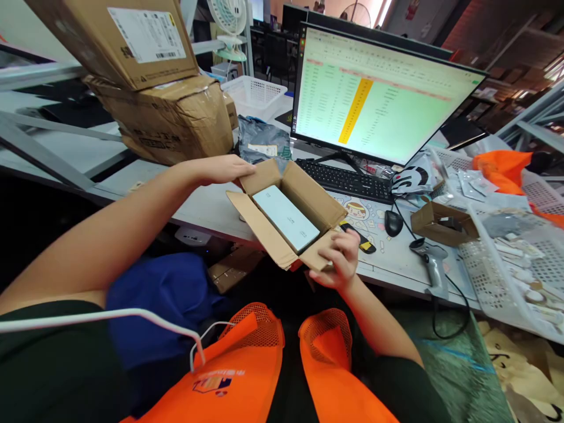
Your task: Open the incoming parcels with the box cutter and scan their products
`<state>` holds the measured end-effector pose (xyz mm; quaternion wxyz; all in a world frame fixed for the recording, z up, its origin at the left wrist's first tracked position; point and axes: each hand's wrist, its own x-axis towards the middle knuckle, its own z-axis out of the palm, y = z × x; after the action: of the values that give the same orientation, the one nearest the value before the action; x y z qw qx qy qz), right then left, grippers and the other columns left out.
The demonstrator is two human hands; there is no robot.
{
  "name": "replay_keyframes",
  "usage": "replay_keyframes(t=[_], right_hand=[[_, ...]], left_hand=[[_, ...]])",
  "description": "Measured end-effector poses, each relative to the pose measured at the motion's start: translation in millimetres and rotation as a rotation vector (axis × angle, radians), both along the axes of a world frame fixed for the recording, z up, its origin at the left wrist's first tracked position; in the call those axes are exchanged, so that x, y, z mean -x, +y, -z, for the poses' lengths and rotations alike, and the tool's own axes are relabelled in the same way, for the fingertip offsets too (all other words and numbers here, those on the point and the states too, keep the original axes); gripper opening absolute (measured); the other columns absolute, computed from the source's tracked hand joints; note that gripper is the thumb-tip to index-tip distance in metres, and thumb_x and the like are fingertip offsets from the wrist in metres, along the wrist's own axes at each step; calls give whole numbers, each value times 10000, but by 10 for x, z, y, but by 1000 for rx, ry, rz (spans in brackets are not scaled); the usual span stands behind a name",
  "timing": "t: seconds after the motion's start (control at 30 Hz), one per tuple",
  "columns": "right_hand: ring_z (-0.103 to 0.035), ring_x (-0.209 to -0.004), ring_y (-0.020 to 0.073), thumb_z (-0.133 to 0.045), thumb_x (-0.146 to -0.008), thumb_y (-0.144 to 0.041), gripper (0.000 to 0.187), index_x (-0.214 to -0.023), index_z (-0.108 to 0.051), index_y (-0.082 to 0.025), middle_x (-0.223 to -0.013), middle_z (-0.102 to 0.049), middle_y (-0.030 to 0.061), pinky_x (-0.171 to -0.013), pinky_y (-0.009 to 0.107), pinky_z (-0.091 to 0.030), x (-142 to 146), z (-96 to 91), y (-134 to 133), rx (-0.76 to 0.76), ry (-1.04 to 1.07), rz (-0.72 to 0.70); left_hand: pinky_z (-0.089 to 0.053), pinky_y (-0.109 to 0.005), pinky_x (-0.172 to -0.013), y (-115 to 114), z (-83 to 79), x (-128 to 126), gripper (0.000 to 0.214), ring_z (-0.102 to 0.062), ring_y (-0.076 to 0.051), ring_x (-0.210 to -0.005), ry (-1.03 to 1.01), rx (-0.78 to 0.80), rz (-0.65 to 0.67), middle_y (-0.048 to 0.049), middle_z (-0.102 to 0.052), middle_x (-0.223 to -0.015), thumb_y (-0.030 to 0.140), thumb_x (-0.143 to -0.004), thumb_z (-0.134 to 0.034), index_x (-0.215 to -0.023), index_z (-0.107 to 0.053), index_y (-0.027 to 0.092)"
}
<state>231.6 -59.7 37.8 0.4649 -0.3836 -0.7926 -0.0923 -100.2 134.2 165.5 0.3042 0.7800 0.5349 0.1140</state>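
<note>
At the surface [198, 205], our hands are apart: our right hand [339, 258] pinches a flap [315, 251] of the tilted box [264, 228], our left hand [224, 169] touches its opposite end, grip unclear. The tilt probably lets us see the carton [286, 217] inside. Beyond sit keyboard [343, 179] and monitor [396, 106].

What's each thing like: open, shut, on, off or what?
Cardboard box: open
Pale box: shut, inside the cardboard box
Left hand: touching cardboard box
Right hand: gripping cardboard box
Screen: on
Small brown box: open
Upper big box: stacked on top
Lower big box: wrinkled
Fan: spinning or not, can't tell
Scanner: lying down
</note>
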Motion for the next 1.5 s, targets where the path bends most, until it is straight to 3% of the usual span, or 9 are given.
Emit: replay_keyframes(t=[0.1,0.2,0.3,0.43,0.67,0.83,1.07,1.37,1.5], right_hand=[[-525,-1270,392,-652,-793,-711,475,-1041,-713,-311,-1152,-536,107,-1140,711,-371,-133,413,-212,21,101,71],[-439,-1432,420,-631,-828,-557,450,-1209,-666,-319,-1407,-494,123,-1145,740,-392,-99,565,-330,1,131,90],[-409,-1497,418,-609,-851,-456,492,-1326,-618,-327,-1548,-430,119,-1149,740,-414,-63,551,-396,-51,158,44],[-364,-1539,450,-594,-831,-429,497,-1315,-623,-320,-1559,-423,121,-1139,767,-422,-101,514,-494,10,182,111],[-410,-1544,417,-512,-910,-320,524,-1434,-536,-327,-1628,-380,137,-1139,765,-445,-222,576,-604,16,383,139],[-518,-1468,415,-475,-951,-319,446,-1388,-553,-276,-1546,-483,194,-1063,719,-539,-223,769,-709,117,421,284],[-642,-1335,355,-531,-946,-253,411,-1344,-629,-275,-1429,-622,166,-1024,630,-592,-132,941,-913,236,451,220],[-712,-1213,344,-540,-953,-247,240,-1142,-689,-253,-1317,-687,154,-935,610,-642,-34,1030,-1156,387,425,266],[-738,-1146,316,-521,-961,-226,211,-1094,-685,-243,-1234,-714,147,-914,575,-659,-11,1001,-1117,396,381,257]], left_hand=[[-590,-354,-843,95,23,115,433,-705,-263,-893,-75,70,-87,-91,-759,-940,557,-828,-665,-949,-794,162],[-588,-362,-927,-8,-114,49,502,-687,-230,-956,-139,-402,-39,-87,-753,-1008,597,-825,-708,-973,-788,124],[-587,-386,-980,-370,-309,-42,461,-693,-187,-980,-297,-832,149,-74,-746,-1079,558,-927,-664,-875,-782,115],[-638,-392,-802,-1049,-229,32,228,-702,-178,-804,-493,-912,175,-10,-766,-956,439,-859,-834,-765,-763,245],[-549,-414,-558,-1913,954,493,413,-613,-184,-603,-867,-760,-417,44,-582,-644,445,-584,-955,-548,-588,261],[-649,-608,-870,-2472,1873,569,276,-691,-274,-769,-707,-319,-869,41,-688,-757,550,-685,-885,-675,-706,340],[-583,-558,-1084,-2651,2602,475,420,-762,-354,-972,-451,30,-805,-113,-798,-965,560,-779,-708,-966,-778,191],[-652,-392,-847,-2179,2420,504,540,-752,-286,-865,-444,152,-686,-123,-781,-941,629,-648,-778,-924,-754,165],[-582,-339,-634,-2066,1759,532,405,-684,-206,-639,-458,-411,-551,-29,-733,-699,593,-891,-670,-828,-767,205]])
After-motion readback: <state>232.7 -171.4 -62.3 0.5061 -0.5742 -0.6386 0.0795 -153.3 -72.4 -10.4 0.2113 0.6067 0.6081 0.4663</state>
